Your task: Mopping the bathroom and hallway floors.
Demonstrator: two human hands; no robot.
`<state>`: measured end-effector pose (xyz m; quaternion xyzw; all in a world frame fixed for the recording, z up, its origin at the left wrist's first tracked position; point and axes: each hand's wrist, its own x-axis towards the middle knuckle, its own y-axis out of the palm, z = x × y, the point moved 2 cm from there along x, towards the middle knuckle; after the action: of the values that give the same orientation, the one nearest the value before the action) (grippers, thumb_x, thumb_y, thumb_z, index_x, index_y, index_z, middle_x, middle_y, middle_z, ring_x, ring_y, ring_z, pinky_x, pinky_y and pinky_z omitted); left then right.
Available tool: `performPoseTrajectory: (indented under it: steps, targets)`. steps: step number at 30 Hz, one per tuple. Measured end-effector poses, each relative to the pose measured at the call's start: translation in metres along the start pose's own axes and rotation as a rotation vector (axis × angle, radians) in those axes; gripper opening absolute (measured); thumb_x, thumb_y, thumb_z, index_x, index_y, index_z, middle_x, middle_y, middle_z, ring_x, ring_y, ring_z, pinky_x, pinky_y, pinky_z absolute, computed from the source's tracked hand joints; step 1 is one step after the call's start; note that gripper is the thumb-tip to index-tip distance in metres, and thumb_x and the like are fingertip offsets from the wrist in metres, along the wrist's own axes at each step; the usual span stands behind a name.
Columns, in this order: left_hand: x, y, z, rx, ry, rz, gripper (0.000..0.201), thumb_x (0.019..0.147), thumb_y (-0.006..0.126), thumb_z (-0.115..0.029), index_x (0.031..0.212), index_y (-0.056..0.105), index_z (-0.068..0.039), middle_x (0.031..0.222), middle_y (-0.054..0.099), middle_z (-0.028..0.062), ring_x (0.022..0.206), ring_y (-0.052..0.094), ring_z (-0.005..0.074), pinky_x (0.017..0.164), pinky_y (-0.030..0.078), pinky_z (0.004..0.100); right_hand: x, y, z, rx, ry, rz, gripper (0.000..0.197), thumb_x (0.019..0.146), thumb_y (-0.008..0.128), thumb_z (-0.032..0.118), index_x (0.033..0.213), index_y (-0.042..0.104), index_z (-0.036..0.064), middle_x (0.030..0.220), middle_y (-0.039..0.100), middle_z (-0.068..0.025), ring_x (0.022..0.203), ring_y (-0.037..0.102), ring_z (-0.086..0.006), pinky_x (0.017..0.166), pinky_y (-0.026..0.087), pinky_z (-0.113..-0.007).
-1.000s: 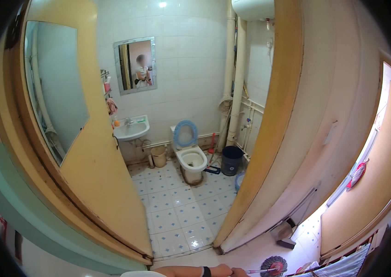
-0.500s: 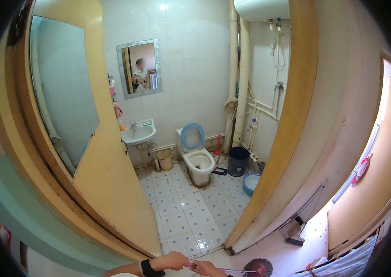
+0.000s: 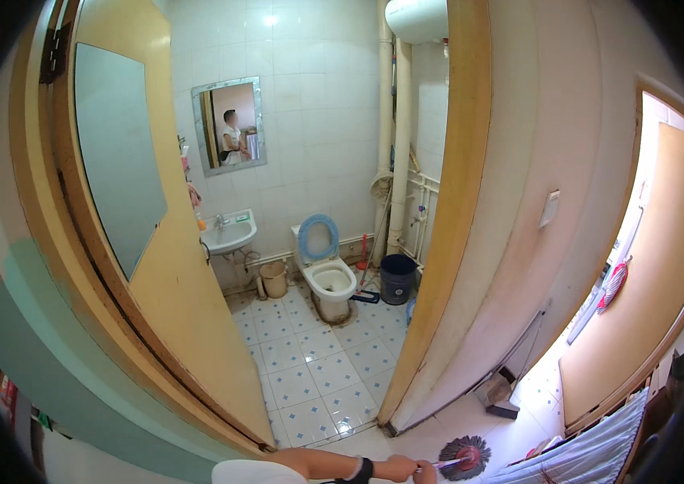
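Low in the picture my left hand [image 3: 395, 468] reaches across from the left, a black band [image 3: 364, 469] round its wrist. Its fingers are closed round the handle of a mop [image 3: 475, 466]. Close against it, my right hand [image 3: 425, 473] is also closed on the handle and partly cut off by the lower edge. The mop's round head has dark grey strands and a red centre; it rests on the pale floor just right of my hands. The rest of the handle is hidden by my hands or out of the picture.
A yellow door [image 3: 188, 323] stands open at the left. Beyond the doorway are a toilet [image 3: 334, 281], washbasin [image 3: 230, 234] and dark bucket [image 3: 397, 282]. A long-handled dustpan [image 3: 499, 395] leans by the right wall. Light fabric [image 3: 584, 452] hangs at lower right.
My hands and the mop handle have shifted right, nearer the mop head, and more of my left forearm shows. The view has turned rightward; the doorway sits further left.
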<state>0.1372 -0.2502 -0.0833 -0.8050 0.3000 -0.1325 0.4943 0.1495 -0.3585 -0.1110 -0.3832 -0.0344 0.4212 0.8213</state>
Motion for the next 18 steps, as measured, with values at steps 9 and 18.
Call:
performPoseTrajectory:
  steps: [9,18]
  targets:
    - [0.061,0.059,-0.024,-0.020,0.185,0.084,0.020,0.071,0.041,-0.015,0.085,0.055,-0.010,0.073,0.057,0.0139,0.064,0.053,0.0313,0.054,0.041,0.0382,-0.052,-0.026,0.038,0.335,0.134,-0.230,0.027,0.073,0.049,0.024,0.089,0.049,0.0027,0.079,0.054,-0.0164,0.072,0.051,-0.0273,0.063,0.040,-0.035]
    - [0.019,0.035,0.016,-0.099,0.168,0.113,0.021,0.073,0.040,-0.017,0.085,0.055,-0.010,0.075,0.057,0.0140,0.067,0.053,0.0312,0.055,0.041,0.0379,-0.058,-0.043,0.139,0.675,0.050,-0.387,0.028,0.074,0.049,0.021,0.093,0.048,0.0013,0.084,0.054,-0.0170,0.078,0.051,-0.0254,0.068,0.040,-0.034]
